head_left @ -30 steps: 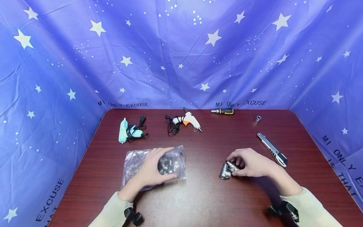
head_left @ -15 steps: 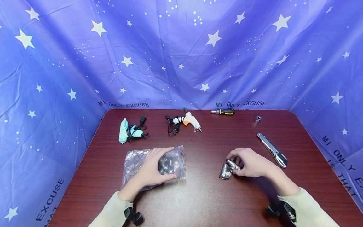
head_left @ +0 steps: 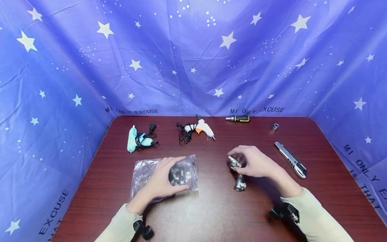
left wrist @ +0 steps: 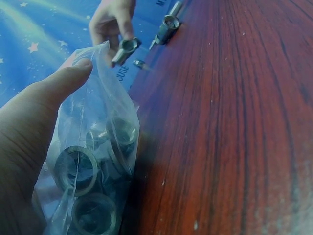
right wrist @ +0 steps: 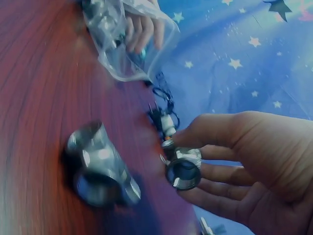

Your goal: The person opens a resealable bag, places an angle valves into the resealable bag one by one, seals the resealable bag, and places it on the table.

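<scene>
The right hand (head_left: 255, 164) pinches one small metal fitting (head_left: 233, 162), lifted at frame centre; another fitting (head_left: 240, 183) lies below it on the table (head_left: 217, 215). The left hand (head_left: 160, 179) lies spread on the plastic bag (head_left: 145, 171), still full, so most sorting looks undone.

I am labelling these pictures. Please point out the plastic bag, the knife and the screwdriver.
Plastic bag (head_left: 142, 172): head view, its clear left part.
Knife (head_left: 289, 159): head view, middle of its metal body.
Screwdriver (head_left: 241, 118): head view, its dark handle.
</scene>
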The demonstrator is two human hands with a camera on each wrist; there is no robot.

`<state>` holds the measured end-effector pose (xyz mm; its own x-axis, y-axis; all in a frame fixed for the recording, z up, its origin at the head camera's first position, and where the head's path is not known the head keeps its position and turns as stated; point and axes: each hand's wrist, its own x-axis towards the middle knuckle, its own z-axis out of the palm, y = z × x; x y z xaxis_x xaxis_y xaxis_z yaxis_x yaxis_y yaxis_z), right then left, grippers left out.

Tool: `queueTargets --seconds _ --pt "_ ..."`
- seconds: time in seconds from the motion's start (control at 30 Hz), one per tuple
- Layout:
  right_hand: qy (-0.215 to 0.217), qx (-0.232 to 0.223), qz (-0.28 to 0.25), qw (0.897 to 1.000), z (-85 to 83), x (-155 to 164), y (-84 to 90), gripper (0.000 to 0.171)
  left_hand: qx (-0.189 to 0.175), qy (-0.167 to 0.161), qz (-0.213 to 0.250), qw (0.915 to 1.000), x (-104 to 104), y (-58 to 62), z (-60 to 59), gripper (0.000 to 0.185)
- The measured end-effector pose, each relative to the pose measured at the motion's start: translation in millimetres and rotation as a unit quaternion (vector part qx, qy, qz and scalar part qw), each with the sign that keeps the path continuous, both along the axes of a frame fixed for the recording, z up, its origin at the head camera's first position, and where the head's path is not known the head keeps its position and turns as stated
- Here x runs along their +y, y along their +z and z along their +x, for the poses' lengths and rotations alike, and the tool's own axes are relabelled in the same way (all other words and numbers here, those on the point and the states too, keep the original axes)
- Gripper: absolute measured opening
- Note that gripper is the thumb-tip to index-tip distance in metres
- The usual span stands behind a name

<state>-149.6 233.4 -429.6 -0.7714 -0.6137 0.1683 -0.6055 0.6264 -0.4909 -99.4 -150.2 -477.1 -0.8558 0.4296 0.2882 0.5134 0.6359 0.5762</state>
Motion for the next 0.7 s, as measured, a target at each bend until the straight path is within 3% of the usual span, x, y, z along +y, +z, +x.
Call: queueTargets --seconds 0.17,0.3,0.47,0.7 --pt "0.006 0.005 -0.034 0.999 -1.8 -29.3 1.1 0.046 0.006 -0.003 0.006 1.0 -0.1 0.3 0.0 0.1" --pt "0.029 -0.018 -0.066 0.997 -0.3 -51.9 1.6 0.046 0.007 -0.002 0.006 1.0 0.1 0.8 0.0 0.1" --pt "0.049 -0.075 -0.094 0.992 1.9 -76.7 -3.4 0.044 0.017 -0.003 0.003 0.9999 0.3 -0.8 -0.6 0.1" --pt "0.024 -0.161 -0.12 0.979 5.5 -107.4 -16.0 0.044 0.018 -0.005 0.007 0.9998 0.1 -0.5 -0.8 0.101"
